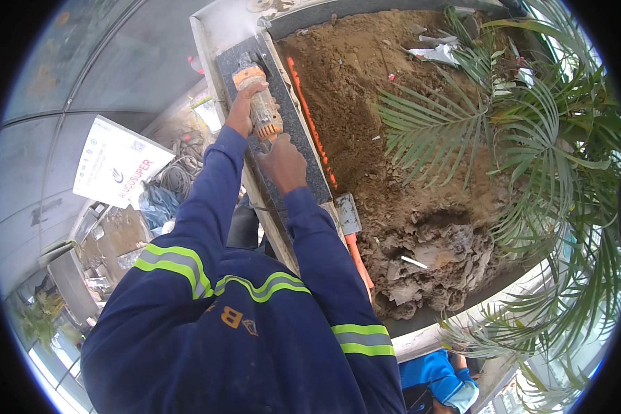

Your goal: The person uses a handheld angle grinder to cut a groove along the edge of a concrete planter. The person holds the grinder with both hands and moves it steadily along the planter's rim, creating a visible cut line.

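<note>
Both my hands hold a dusty orange-and-grey angle grinder [263,110] over a dark speckled stone slab [309,169] on the planter's edge. My left hand [241,114] wraps round its body near the front. Behind it, my right hand [285,164] is closed on the rear grip. The grinder's head points away from me, toward the slab's far end, where pale dust hangs. Its disc cannot be made out. Just right of the slab, an orange strip [312,124] runs along the soil.
A small spade [348,214] with an orange handle lies beside the slab. Soil [352,83] fills the planter, with palm fronds [448,127] over its right side. A white printed board [121,162] and coiled cable [179,172] lie left. Another person's blue sleeve [438,372] shows lower right.
</note>
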### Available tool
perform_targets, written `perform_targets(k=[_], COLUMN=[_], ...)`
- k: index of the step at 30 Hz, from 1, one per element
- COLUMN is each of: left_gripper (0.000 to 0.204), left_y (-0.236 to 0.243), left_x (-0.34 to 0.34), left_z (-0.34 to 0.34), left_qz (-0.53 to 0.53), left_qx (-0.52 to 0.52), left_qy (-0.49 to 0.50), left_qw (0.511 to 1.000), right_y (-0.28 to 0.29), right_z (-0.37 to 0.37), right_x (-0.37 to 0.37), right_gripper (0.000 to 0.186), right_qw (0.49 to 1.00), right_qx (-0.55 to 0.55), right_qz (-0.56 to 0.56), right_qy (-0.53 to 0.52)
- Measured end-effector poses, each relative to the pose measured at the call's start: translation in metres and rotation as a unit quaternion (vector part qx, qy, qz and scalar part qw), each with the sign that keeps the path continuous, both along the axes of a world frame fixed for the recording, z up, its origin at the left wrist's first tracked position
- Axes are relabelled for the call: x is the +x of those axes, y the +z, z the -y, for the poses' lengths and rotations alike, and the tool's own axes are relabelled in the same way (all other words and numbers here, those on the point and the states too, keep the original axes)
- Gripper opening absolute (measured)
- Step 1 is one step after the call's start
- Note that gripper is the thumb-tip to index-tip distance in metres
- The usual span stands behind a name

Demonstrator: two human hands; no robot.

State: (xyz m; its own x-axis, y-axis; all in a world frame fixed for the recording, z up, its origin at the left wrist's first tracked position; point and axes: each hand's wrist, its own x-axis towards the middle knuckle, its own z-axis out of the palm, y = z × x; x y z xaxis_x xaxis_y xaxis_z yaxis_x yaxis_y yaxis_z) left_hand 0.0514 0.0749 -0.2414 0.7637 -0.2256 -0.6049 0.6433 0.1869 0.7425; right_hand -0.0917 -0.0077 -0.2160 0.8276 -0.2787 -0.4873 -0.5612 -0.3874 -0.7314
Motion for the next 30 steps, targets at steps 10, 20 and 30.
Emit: perform_targets(k=[10,20,30], left_gripper=[0.048,0.045,0.046], left_y=[-0.004,-0.017,-0.008], left_x=[-0.022,0.015,-0.007], left_z=[-0.002,-0.007,-0.004], left_qz=[-0.031,-0.017,-0.017], left_qx=[-0.005,0.004,-0.003], left_qy=[0.010,0.007,0.000], left_qw=[0.999,1.000,1.000], right_y=[0.005,0.000,0.005], right_z=[-0.001,-0.001,0.002], right_x=[-0.026,0.006,-0.012], right_gripper=[0.042,0.044,0.046], right_qw=[1.000,1.000,1.000], right_qx=[-0.018,0.001,0.006], right_qz=[-0.008,0.018,-0.001], right_qy=[0.010,-0.008,0.005])
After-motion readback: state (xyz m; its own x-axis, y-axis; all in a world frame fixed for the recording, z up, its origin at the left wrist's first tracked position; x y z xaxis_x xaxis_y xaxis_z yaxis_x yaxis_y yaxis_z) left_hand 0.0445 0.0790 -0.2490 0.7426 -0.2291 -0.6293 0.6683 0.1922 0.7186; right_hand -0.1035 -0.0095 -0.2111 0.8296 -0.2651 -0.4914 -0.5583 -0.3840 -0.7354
